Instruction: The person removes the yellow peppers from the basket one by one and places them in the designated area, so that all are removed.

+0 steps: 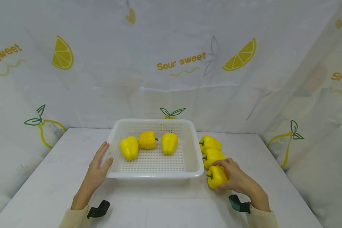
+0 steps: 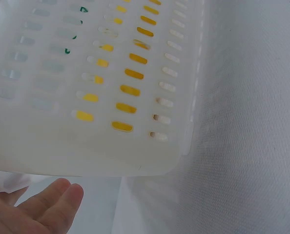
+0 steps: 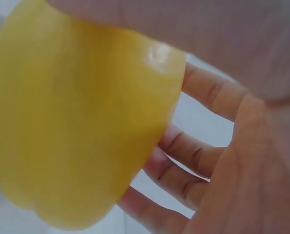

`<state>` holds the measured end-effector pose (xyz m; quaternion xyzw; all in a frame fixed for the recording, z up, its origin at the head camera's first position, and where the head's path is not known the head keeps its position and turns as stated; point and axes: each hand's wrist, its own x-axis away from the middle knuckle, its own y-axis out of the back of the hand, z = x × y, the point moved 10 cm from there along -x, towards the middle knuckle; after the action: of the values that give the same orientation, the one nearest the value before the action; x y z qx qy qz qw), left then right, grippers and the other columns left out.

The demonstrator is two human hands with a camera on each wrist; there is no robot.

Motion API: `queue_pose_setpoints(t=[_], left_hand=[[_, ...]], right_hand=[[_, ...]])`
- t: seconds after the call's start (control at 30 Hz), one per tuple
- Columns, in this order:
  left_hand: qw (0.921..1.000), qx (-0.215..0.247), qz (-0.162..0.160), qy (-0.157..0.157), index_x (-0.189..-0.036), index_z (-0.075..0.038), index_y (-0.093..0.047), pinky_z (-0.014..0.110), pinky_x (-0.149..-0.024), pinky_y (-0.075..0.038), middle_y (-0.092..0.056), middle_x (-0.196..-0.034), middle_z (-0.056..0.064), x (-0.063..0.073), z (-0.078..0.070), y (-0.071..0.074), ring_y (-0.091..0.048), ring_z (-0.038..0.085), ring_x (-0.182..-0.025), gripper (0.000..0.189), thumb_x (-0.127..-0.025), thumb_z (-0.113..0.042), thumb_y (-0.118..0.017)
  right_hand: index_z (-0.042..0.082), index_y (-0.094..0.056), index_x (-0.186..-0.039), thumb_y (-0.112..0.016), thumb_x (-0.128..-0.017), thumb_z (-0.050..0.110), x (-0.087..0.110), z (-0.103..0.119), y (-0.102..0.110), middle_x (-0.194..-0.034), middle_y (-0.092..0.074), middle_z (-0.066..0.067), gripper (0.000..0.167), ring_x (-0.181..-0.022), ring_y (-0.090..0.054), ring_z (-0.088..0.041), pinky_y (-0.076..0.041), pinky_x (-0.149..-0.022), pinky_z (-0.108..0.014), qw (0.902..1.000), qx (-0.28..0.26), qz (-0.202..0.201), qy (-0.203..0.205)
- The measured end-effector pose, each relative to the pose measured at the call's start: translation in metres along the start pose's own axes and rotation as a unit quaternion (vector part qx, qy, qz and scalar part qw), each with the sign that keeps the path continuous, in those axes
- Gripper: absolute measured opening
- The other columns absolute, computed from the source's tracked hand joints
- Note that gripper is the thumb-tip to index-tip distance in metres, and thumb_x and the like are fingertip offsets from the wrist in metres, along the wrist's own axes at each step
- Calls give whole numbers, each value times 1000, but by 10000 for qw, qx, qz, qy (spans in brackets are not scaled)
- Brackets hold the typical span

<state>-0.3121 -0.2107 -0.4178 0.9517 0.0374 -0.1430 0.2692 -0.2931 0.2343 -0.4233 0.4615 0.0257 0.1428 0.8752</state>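
Note:
In the head view, my right hand (image 1: 236, 176) grips a yellow bell pepper (image 1: 215, 178) at the front of a short row on the table, to the right of a basket. The right wrist view shows thumb and fingers curved around that pepper (image 3: 76, 112). Behind it lie a second yellow bell pepper (image 1: 212, 157) and a third yellow bell pepper (image 1: 210, 143). My left hand (image 1: 97, 169) is at the left rim of the white perforated basket (image 1: 155, 175), its fingers extended and thumb spread. Three yellow bell peppers (image 1: 129, 148) lie inside the basket.
A white cloth covers the table (image 1: 159, 205). Behind and at the sides hangs a white curtain (image 1: 111, 95) with lemon prints, close to the basket's back edge. Black wrist straps (image 1: 99, 209) sit at both cuffs.

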Motion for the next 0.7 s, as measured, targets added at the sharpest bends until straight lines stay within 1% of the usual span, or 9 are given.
queue_pose_setpoints(t=[0.23, 0.5, 0.7], left_hand=[[10000, -6, 5, -5, -152, 5, -28, 71, -116, -17, -16, -163, 26, 0, -1, 0, -15, 51, -149, 59, -100, -12, -50], [10000, -14, 5, 10, -152, 5, -29, 71, -116, -17, -16, -163, 25, -1, 1, 0, -15, 51, -149, 59, -100, -11, -50], [10000, 31, 12, 41, -153, 4, -29, 71, -116, -18, -16, -164, 23, -1, 2, -1, -16, 50, -149, 59, -100, -11, -50]], right_hand=[[8, -58, -126, -95, -59, 23, 0, 0, 1, -124, -50, -16, 77, -115, -49, -34, -45, -99, -64, 10000, -20, 12, -1], [9, -56, -127, -93, -63, 23, 2, 1, 3, -129, -50, -18, 76, -120, -49, -40, -44, -100, -65, 10000, -89, 44, 1], [8, -57, -126, -93, -63, 22, 1, 0, 2, -127, -51, -16, 74, -118, -50, -36, -44, -102, -63, 9999, -102, 87, -3]])
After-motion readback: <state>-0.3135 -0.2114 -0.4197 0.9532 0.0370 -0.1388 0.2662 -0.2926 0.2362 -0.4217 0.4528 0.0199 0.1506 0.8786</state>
